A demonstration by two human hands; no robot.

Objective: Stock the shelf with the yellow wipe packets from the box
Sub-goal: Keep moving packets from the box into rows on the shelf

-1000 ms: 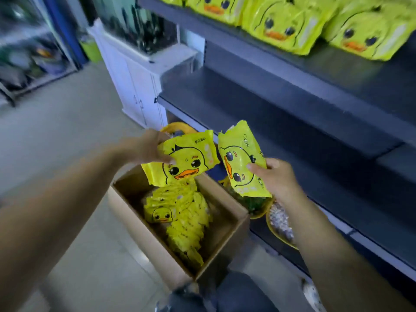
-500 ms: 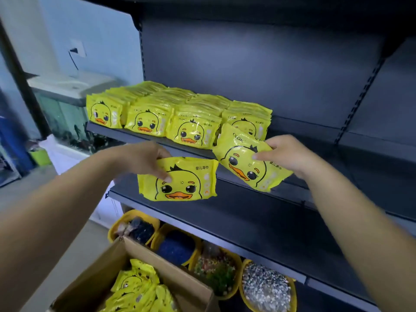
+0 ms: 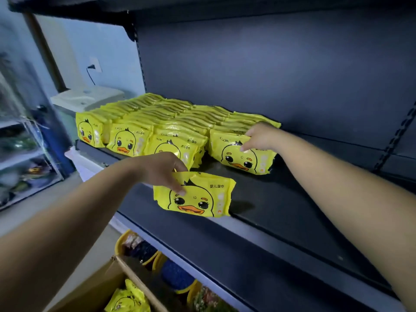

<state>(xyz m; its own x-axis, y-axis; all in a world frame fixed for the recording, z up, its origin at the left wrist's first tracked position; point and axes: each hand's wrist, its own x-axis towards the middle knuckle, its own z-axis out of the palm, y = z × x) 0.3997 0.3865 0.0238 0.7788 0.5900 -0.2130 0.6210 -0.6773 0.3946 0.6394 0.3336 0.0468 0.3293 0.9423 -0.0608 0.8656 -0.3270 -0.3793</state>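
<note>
Centre frame: left hand pinching a yellow wipe packet before the shelf edge. Right hand gripping another packet, rightmost in the stocked row. Box lower left.

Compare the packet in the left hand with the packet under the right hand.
The left hand's packet hangs below the stocked shelf, apart from the rows; the right hand's packet sits on that shelf at the front of the rightmost row. The left hand pinches its top edge; the right hand holds its packet's top. Both are yellow with a duck face.
</note>
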